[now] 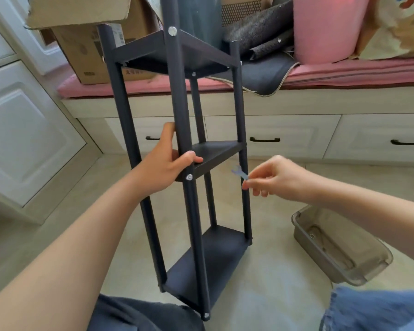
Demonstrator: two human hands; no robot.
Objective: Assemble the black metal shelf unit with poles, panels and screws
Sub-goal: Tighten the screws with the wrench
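- The black shelf unit (189, 163) stands upright on the pale floor (273, 295), its long axis running vertically; in this wide view it leans a little, foot nearer the person, top toward the window seat.
- Three panels sit between four poles: a top panel (167, 53), a middle panel (215, 154) and a bottom panel (213, 263) resting on the floor.
- Silver screw heads show on the nearest pole (184, 130): one at the top panel (172, 31), one at the middle panel (189, 177), one at the foot (206, 315).
- The left hand (167, 168) has its grip wrapped around the nearest pole just above the middle panel, thumb across the front.
- The right hand (275, 177), to the right of the unit at middle-panel height, has its grip pinched on a small flat wrench (240, 173), whose open end points left toward the right-hand pole (243, 149); whether it touches the pole I cannot tell.
- A translucent grey plastic tray (339, 249) lies on the floor to the right of the unit's foot, with small bits inside too blurred to name.
- Behind the unit runs a cream window seat with drawers (285, 137) and a pink cushion (344, 72) on top.
- On the cushion, behind the unit's top, a cardboard box (86, 51) sits left; dark fabric (263, 44) and a pink roll (325, 29) sit right.
- White cabinet doors (22, 130) stand left of the unit.
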